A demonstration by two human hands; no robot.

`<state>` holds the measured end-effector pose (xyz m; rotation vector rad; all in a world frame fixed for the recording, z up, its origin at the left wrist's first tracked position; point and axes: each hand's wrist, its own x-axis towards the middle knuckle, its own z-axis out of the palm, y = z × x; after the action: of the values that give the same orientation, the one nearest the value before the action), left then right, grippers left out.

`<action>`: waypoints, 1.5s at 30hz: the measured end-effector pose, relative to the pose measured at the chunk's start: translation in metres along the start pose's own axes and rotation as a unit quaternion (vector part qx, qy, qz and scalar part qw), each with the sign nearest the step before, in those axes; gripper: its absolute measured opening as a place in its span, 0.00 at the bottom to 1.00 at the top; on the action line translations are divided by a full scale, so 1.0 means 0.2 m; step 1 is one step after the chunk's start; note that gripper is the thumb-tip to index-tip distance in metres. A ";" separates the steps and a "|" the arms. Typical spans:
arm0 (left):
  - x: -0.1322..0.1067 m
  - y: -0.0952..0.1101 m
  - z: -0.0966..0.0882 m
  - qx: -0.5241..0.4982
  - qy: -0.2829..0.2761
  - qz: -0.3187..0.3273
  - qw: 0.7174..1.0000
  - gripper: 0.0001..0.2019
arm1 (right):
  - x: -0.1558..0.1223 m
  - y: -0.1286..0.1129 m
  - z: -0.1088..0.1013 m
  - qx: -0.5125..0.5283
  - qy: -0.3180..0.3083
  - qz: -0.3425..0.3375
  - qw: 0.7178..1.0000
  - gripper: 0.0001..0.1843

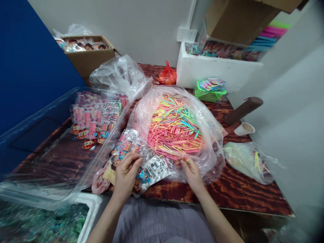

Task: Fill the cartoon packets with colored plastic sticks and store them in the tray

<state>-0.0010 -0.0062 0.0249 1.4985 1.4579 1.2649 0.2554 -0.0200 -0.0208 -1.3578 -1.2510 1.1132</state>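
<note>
My left hand (pixel 126 173) is closed on a small clear printed packet (pixel 149 167) from a stack of such packets at the table's front edge. My right hand (pixel 190 170) pinches a few thin coloured sticks (pixel 186 159) at the near rim of a big clear plastic bag (pixel 212 135). That bag lies open in the middle of the table and holds a heap of pink, yellow, green and blue sticks (pixel 174 126).
Filled packets with cartoon heads (pixel 95 123) lie on clear plastic at left. Behind stand a cardboard box (pixel 88 55), a white foam box (pixel 217 67), a green basket (pixel 210 94) and a red bag (pixel 167 76). A paper cup (pixel 244 129), brown tube (pixel 243 109) and small bag (pixel 249 160) are at right.
</note>
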 end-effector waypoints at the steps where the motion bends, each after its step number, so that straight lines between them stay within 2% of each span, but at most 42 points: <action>1: 0.00 0.00 -0.01 -0.001 0.005 -0.007 1.000 0.06 | 0.02 -0.02 -0.04 -0.016 0.010 0.000 1.000 0.10; 3: 0.00 -0.01 -0.02 -0.006 0.014 -0.022 1.000 0.06 | 0.07 -0.06 -0.12 -0.090 0.005 -0.017 0.996 0.09; 6: 0.00 -0.01 -0.01 -0.012 0.012 -0.030 0.999 0.06 | 0.11 -0.08 -0.13 -0.231 -0.069 -0.064 0.968 0.09; 9: 0.00 -0.01 0.01 -0.015 0.001 -0.019 1.000 0.05 | 0.11 -0.07 -0.06 -0.370 -0.130 -0.093 0.915 0.11; 13: -0.01 -0.01 0.01 -0.017 -0.008 -0.017 1.000 0.05 | 0.13 -0.08 0.06 -0.539 -0.148 -0.097 0.823 0.13; 18: -0.01 -0.03 -0.01 -0.017 -0.012 -0.018 1.000 0.05 | 0.14 -0.13 0.14 -0.674 -0.172 -0.113 0.709 0.12; 20: -0.01 -0.04 -0.02 -0.018 -0.009 -0.018 1.000 0.05 | 0.14 -0.14 0.17 -0.704 -0.168 -0.109 0.682 0.12; 23: -0.01 -0.04 -0.01 -0.018 -0.013 -0.019 1.000 0.05 | 0.14 -0.15 0.21 -0.718 -0.170 -0.094 0.669 0.12; 26: -0.02 -0.03 -0.02 -0.020 -0.013 -0.017 1.000 0.05 | 0.17 -0.16 0.21 -0.705 -0.186 -0.082 0.680 0.12; 28: -0.02 -0.03 -0.03 -0.022 -0.013 -0.018 1.000 0.05 | 0.19 -0.16 0.17 -0.672 -0.191 -0.077 0.711 0.13; 34: -0.03 -0.03 -0.05 -0.028 -0.006 -0.029 0.999 0.07 | 0.28 -0.11 -0.03 -0.452 -0.156 -0.020 0.878 0.07; 37: -0.02 -0.01 -0.03 -0.028 -0.005 -0.025 0.999 0.06 | 0.29 -0.08 -0.08 -0.306 -0.108 -0.005 0.946 0.10; 39: -0.01 0.00 -0.02 -0.026 -0.009 -0.017 0.999 0.06 | 0.28 -0.07 -0.08 -0.177 -0.087 0.031 0.980 0.10; 42: -0.01 0.02 0.00 -0.029 -0.019 -0.010 0.999 0.06 | 0.24 -0.09 -0.05 0.018 -0.084 0.111 0.990 0.13; 45: -0.02 0.03 0.01 -0.024 -0.027 -0.009 0.999 0.06 | 0.18 -0.12 -0.01 0.133 -0.071 0.123 0.981 0.18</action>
<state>0.0034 -0.0103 0.0284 1.4733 1.3934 1.2318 0.2562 0.0174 0.0018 -1.2687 -1.0067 1.5165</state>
